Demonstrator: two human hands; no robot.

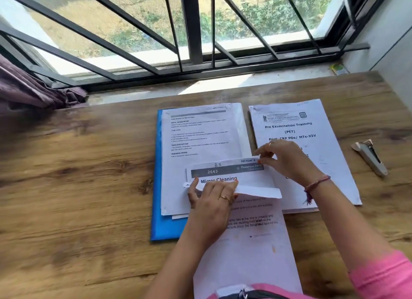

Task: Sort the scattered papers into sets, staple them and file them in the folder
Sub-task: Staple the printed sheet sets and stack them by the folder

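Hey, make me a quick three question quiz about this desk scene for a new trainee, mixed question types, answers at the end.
1. True or false: the metal stapler lies on the wooden table to the right of the "Pre Examination Training" paper set, untouched.
2. Which hand holds the top corner of the folded-over "Mirror Cleaning" sheet? A) left hand B) right hand
3. Fill in: the "Section A" paper set lies on the ____ plastic folder.

Key: 1 true. 2 B; its fingers pinch the upper right corner, while the left hand grips the sheet's folded lower edge. 3 blue.
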